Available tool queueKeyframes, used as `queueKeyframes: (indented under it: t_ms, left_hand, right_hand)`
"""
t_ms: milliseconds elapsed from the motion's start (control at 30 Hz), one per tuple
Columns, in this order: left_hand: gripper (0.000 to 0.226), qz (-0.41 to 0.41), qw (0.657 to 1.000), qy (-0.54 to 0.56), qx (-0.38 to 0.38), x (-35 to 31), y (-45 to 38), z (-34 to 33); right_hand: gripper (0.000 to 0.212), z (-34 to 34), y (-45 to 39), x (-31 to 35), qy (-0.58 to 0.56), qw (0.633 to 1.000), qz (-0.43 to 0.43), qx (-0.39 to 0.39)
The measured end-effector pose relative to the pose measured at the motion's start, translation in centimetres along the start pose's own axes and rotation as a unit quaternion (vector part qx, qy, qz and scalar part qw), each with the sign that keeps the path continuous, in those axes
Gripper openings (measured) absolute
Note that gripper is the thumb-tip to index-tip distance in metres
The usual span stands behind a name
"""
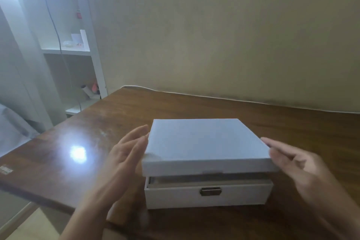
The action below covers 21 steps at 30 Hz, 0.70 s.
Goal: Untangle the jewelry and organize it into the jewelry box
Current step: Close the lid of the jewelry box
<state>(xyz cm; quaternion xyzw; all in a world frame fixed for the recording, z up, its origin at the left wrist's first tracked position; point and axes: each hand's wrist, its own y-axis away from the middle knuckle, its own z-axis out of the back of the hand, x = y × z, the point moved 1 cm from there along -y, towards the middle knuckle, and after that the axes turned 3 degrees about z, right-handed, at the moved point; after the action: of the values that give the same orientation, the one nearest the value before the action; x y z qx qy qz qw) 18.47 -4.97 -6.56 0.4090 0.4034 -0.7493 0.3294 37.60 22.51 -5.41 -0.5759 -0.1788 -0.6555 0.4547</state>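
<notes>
Nearest the camera, two bare forearms reach in over the near edge of the brown wooden table (81,142). Between them stands the white jewelry box (208,194), close to the near edge and somewhat right of the table's middle; its long axis runs left to right, parallel to that edge, and its front face, with a small dark metal latch plate (210,191), points toward the person. The lid (204,142) sits raised at the front, leaving a dark gap above the box's front wall, and it appears hinged at the back, though the blur makes that uncertain. The left hand (124,154) is held edge-on beside the lid's left side, fingers straight and together, fingertips at or just touching the lid's left edge. The right hand (292,160) comes in at the lid's right front corner with fingers extended and slightly apart, the forefinger reaching along the lid's right edge; whether it presses the lid I cannot tell. Nothing is clasped in either hand. Farther left on the table lies a bright glare spot. Beyond the far left corner stands a white shelf unit (78,52) with small items, and a plain beige wall (214,35) rises behind the table's far edge.
</notes>
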Motion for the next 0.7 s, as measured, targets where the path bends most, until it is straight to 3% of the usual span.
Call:
queueKeyframes:
  t_ms: [133,233,300,400,600,700]
  left_hand:
    - [0.040,-0.014,0.998,-0.023,0.049,0.1,1.5,-0.7]
    - [0.048,-0.008,0.996,0.056,0.075,-0.3,2.8,-1.3]
    - [0.055,0.015,0.994,0.097,0.048,-0.2,3.8,-1.9]
    - [0.058,0.005,0.994,0.094,-0.056,0.2,5.1,-3.0]
    - [0.048,0.011,0.987,0.116,-0.108,0.0,5.4,-4.3]
    - [0.050,0.029,0.993,0.052,-0.102,0.1,5.5,-4.3]
  right_hand:
    - [0.095,-0.8,1.1,-1.3,-0.004,1.000,-0.019,-0.008]
    - [0.087,-1.3,1.5,-1.7,-0.032,0.999,-0.007,-0.024]
    - [0.069,-1.6,1.9,-1.9,-0.046,0.998,-0.002,-0.031]
    - [0.044,-2.4,2.3,-2.1,-0.022,0.999,0.001,-0.043]
    - [0.042,-2.8,2.6,-1.6,0.037,0.998,0.015,-0.048]
    - [0.044,-3.0,2.6,-1.1,0.068,0.998,-0.002,-0.010]
